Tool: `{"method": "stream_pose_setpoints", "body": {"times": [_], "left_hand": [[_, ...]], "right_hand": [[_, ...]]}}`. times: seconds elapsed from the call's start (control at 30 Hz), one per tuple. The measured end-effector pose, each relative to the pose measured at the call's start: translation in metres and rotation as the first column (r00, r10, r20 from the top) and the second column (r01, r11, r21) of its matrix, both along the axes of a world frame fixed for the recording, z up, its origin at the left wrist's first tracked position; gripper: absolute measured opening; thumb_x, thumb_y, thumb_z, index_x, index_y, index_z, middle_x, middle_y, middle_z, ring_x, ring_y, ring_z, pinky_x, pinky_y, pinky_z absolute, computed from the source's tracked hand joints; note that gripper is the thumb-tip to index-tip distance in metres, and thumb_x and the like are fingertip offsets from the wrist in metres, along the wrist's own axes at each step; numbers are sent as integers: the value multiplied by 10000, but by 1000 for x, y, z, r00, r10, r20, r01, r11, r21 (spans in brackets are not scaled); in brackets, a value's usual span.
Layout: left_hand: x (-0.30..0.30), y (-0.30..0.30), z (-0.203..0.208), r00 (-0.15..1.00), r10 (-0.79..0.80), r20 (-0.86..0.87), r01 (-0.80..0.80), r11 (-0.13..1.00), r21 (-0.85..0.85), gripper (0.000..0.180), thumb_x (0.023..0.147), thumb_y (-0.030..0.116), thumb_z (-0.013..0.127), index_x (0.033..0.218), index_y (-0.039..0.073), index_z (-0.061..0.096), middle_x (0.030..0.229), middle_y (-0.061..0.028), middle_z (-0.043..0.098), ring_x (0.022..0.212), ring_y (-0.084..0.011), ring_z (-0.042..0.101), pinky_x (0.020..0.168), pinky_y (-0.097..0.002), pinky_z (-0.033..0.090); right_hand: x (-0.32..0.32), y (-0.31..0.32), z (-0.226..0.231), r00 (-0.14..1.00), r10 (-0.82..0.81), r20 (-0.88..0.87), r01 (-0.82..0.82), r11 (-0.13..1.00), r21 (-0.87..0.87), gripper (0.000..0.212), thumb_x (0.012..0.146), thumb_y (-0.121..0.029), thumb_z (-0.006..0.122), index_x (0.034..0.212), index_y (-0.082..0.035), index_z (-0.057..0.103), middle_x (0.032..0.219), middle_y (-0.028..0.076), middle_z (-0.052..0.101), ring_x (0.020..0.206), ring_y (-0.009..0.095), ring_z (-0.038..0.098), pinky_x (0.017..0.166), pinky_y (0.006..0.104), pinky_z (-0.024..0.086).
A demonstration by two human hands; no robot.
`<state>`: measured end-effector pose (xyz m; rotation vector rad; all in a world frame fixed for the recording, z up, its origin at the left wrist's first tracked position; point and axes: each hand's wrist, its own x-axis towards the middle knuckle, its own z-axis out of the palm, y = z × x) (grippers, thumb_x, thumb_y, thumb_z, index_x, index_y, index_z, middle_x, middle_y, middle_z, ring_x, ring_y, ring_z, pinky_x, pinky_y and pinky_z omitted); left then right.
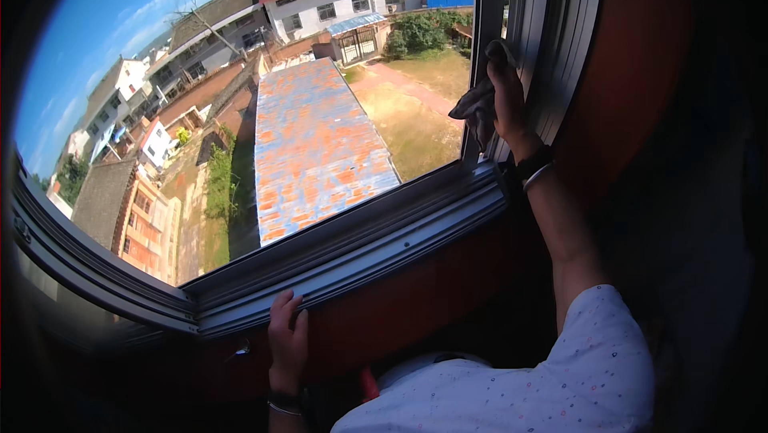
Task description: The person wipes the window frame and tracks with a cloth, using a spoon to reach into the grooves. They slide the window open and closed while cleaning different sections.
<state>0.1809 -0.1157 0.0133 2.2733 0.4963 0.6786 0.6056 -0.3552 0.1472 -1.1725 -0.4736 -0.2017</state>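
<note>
My right hand (507, 95) is closed around a crumpled grey cloth (478, 107). It presses the cloth against the upright side of the metal window frame (548, 49), and part of the cloth hangs out past the hand. Lower down, my left hand (288, 341) rests its fingertips at the near edge of the bottom window track (344, 267). Its fingers are slightly bent and apart, with nothing in them. A dark band and a light bracelet circle each wrist.
Below the track runs a dark red surface (432, 281). A small shiny piece (242, 348) lies left of my left hand. Through the window show a rusty blue metal roof (320, 145), several houses and a sunlit yard (416, 121). Deep shadow covers the right side.
</note>
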Motion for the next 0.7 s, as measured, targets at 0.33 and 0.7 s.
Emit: {"method": "stream_pose_setpoints", "body": {"times": [0.33, 0.7], "left_hand": [[14, 7, 13, 997, 75, 16, -76, 992, 97, 278, 867, 17, 603, 1144, -9, 618, 1289, -197, 552, 1244, -339, 502, 1034, -403, 417], [74, -11, 38, 993, -15, 119, -3, 988, 154, 375, 871, 28, 597, 1244, 1, 564, 1313, -195, 536, 1246, -341, 498, 1043, -395, 407]], "right_hand": [[40, -14, 1, 1000, -2, 11, 3, 998, -70, 296, 912, -290, 624, 1097, -61, 596, 937, 2, 543, 866, 120, 515, 779, 307, 431], [17, -1, 14, 985, 147, 90, -132, 980, -151, 261, 911, -204, 615, 1096, -19, 610, 991, 45, 619, 883, 148, 567, 799, 313, 449]]}}
